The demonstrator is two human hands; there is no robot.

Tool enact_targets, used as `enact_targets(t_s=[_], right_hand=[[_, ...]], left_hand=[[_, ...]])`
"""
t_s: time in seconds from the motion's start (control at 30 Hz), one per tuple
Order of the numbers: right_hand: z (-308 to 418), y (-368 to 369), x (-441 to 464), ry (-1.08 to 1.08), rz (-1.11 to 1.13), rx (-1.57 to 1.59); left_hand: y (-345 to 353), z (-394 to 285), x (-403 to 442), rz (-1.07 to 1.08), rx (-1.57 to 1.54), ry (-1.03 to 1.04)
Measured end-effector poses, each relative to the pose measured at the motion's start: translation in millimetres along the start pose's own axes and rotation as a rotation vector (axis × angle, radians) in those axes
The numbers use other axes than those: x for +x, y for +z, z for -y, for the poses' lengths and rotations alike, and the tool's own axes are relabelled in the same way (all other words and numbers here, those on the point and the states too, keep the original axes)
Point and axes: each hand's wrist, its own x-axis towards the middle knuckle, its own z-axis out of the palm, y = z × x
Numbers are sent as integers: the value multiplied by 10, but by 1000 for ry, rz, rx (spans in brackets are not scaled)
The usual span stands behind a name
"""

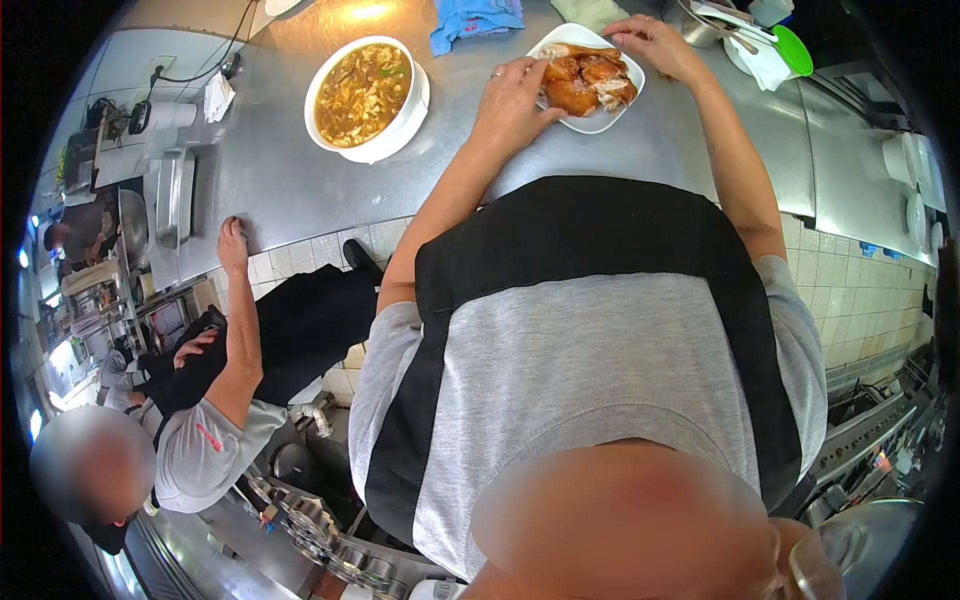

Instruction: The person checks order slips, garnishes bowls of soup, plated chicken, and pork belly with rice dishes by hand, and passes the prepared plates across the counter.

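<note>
A white square plate (598,122) stands on the steel counter, heaped with browned roast chicken (577,85), some pale meat showing. My left hand (508,105) grips the plate's left side, its thumb at the near rim and its fingertips beside the chicken. At the far right corner, the curved fingers of my right hand (658,48) hold the plate's rim; part of their contact is hard to make out. Left of the plate is a white bowl (322,125) of thick brown soup with egg-like shreds, resting on a white saucer (425,100).
Folded blue cloths (477,22) and a pale green cloth (590,12) lie beyond the plate. A green-rimmed container (793,50) stands at the right. A co-worker (225,440) at the left rests a hand on the counter (270,190) near a metal tray (176,198).
</note>
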Motion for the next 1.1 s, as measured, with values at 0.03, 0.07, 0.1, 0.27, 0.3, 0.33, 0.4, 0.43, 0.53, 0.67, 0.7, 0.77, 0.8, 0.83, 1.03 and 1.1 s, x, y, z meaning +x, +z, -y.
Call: enact_targets(t_s=[0.03,0.07,0.1,0.27,0.3,0.33,0.4,0.43,0.53,0.67,0.7,0.77,0.8,0.83,1.03,1.1], right_hand=[[-8,-14,38,28,-37,-66],[-44,-36,107,55,-75,-133],[-89,-69,191,79,-114,-200],[-221,63,368,12,-178,-324],[-296,145,378,-33,-126,-387],[-361,208,384,-78,-73,-448],[-434,230,409,-69,-57,-470],[-438,218,421,-64,-49,-482],[-118,63,261,-87,-132,-479],[-53,-60,189,-39,-118,-514],[-32,-78,204,-42,-131,-504],[14,-94,223,-48,-156,-487],[63,-99,273,-39,-192,-492],[119,-117,342,-6,-196,-496],[365,-168,867,185,-264,-401],[391,-103,1061,3,-405,-268]], left_hand=[[-15,-22,-12,4,-20,-3],[-28,-22,-9,6,-39,-6],[-5,48,3,-68,-60,-13],[55,673,346,-249,-146,-229],[113,829,424,-165,160,-184],[187,1004,508,-73,464,-135],[401,1314,585,-94,653,-104],[586,1471,537,-211,538,-128],[476,1309,445,-314,272,-176],[-97,615,211,-43,-174,-456],[-146,482,125,25,-121,-456],[-103,327,28,91,-75,-441],[-54,301,-10,92,-82,-432],[-10,296,-14,92,-88,-423],[-52,352,54,-96,25,-504],[-190,313,-30,-57,25,-538]])
